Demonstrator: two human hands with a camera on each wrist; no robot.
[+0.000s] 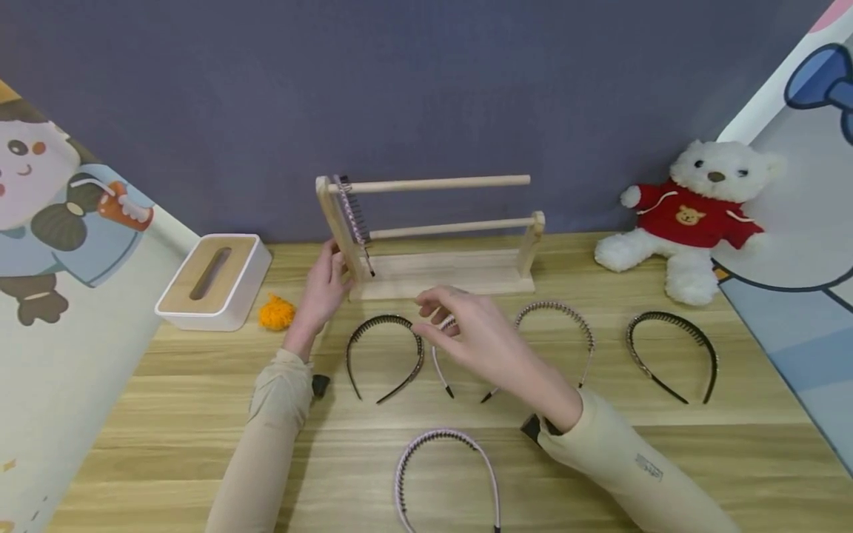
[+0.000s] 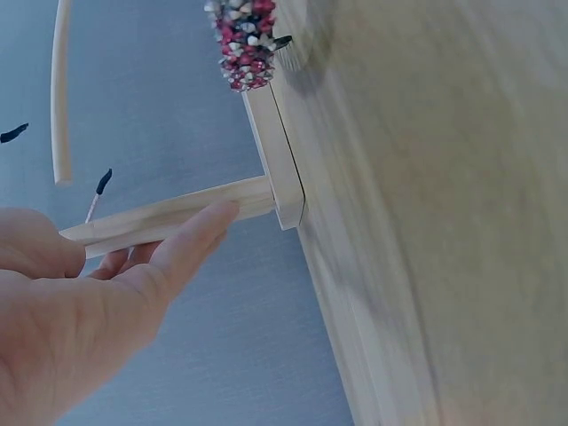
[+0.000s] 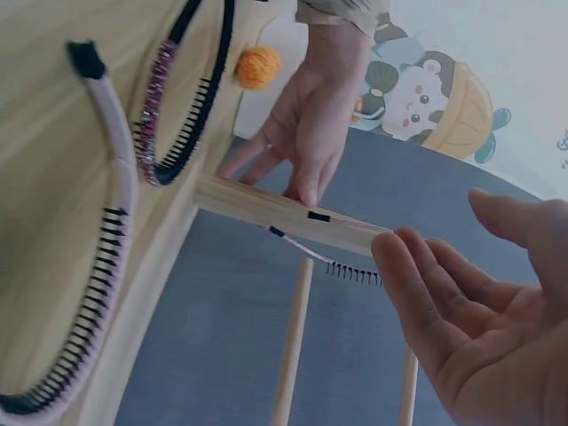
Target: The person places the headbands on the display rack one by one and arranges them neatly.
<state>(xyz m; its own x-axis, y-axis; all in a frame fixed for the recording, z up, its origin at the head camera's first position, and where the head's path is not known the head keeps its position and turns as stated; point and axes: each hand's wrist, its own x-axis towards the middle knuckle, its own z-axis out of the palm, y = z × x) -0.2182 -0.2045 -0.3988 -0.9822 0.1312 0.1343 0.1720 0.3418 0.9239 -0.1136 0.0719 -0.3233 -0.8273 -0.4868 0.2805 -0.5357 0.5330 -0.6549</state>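
One hairband (image 1: 349, 207) on the wooden rack (image 1: 446, 275), five on the table (image 1: 173, 437)

A dark blue-grey wall (image 1: 426, 89) stands behind a wood-grain table. At the back of the table is the rack, with two side posts and two crosswise rods (image 1: 440, 183). A white teddy bear (image 1: 689, 222) in a red top sits at the right; a white tissue box (image 1: 180, 292) with a wooden lid is at the left.

The person's left hand (image 1: 325, 280) grips the rack's left post, fingers clamped at its front and back. The right hand (image 1: 469, 333) hangs above the table with thumb and fingers apart, holding nothing.

One lilac hairband is on the rack, at the left end just beside the post; exactly how it loops over the rods is hard to make out. The other five lie flat: a black one (image 1: 385, 318) at the left, a pale one (image 1: 438, 368) partly hidden by the right hand, a brownish one (image 1: 553, 304), another black one (image 1: 714, 363) at the right, and a lilac one (image 1: 446, 433) nearest the person. Judging from this, the hanging is at an early stage, with five left off.

Smallest is a fluffy orange ball (image 1: 276, 312) beside the tissue box.
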